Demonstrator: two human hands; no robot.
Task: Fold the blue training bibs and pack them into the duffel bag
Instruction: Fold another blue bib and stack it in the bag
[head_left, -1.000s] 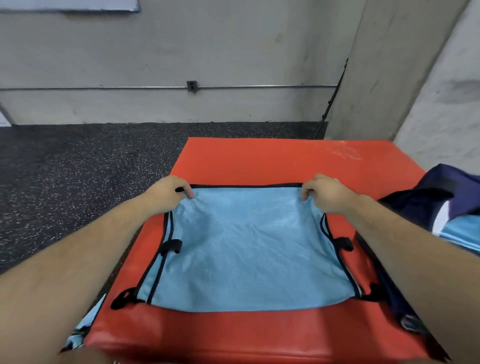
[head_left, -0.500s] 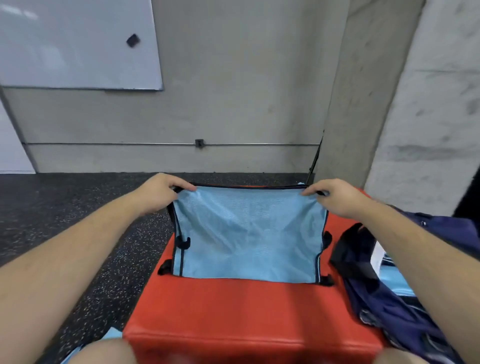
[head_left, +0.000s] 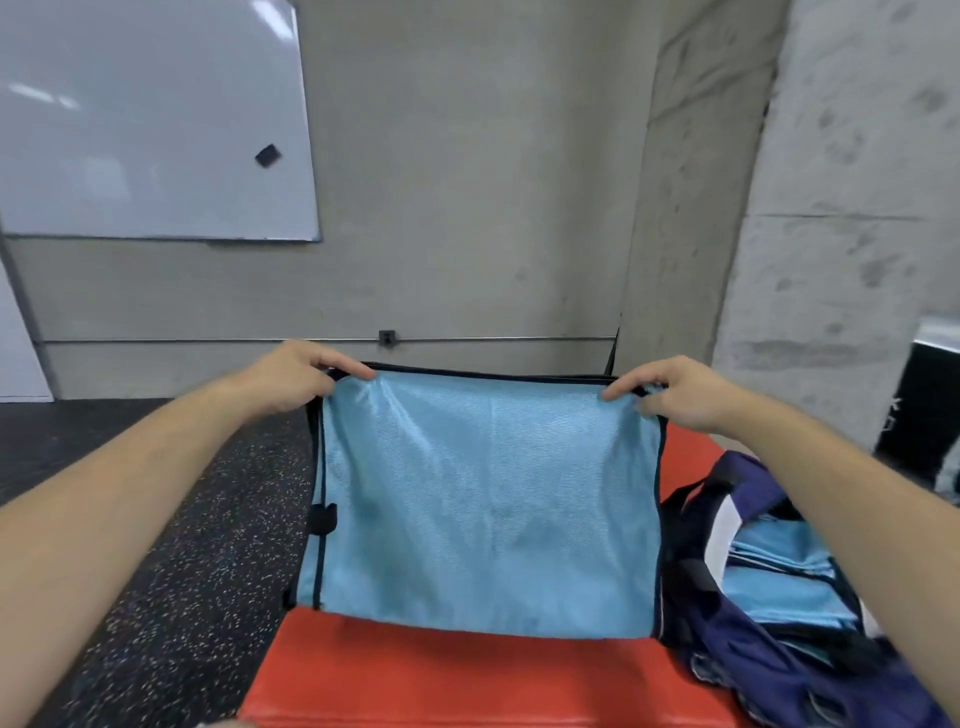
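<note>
The bib (head_left: 488, 509) is pinched at ten and two o'clock by left hand (head_left: 296, 379) and right hand (head_left: 675, 397); the fold could be skewed by slippage.

Your bib (head_left: 488, 499) is light blue, edged in what looks like black. The table (head_left: 441, 675) is orange-red; lower right, the duffel bag (head_left: 769, 673) is navy with a white stripe; the floor (head_left: 182, 597) black, speckled white.
</note>
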